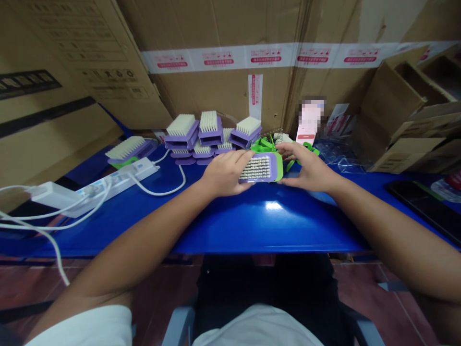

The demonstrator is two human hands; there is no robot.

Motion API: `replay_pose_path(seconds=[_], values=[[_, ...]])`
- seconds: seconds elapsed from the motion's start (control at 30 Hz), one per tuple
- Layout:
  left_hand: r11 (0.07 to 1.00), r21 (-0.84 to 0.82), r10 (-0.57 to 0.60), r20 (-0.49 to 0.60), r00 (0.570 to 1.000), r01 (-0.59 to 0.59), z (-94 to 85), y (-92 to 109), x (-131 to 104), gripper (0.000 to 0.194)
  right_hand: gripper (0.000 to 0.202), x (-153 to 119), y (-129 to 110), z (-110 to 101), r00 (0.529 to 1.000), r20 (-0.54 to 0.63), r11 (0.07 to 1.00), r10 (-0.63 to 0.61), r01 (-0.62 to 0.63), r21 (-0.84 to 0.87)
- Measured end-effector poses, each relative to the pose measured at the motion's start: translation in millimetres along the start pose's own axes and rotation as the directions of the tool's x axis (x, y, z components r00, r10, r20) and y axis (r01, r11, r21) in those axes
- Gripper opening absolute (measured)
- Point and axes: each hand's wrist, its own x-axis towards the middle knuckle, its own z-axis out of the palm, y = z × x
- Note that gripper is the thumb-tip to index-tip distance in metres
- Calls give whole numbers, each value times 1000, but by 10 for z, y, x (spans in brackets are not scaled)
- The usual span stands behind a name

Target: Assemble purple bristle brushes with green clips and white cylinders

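your left hand (228, 173) is clamped on the purple-and-green brush (262, 167) over the desk (248, 226), and your right hand (309, 170) is spread at its green end. it should be light and stiff, perhaps slick: hold its sides, off the bristles (256, 168).

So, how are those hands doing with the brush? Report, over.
Left hand gripping purple-and-green oblong brush, pale bristles facing camera. Right hand curved at its green end, contact unclear. Close behind, possible clutter: bright-green plastic pieces.
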Motion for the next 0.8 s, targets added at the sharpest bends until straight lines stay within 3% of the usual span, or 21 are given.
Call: replay_pose_path(seconds=[0.8], values=[[999,-31,-13,35,999,14,-16,8,15,77,88,-1,-16,9,1000,-4,1000,-3,2,-20]])
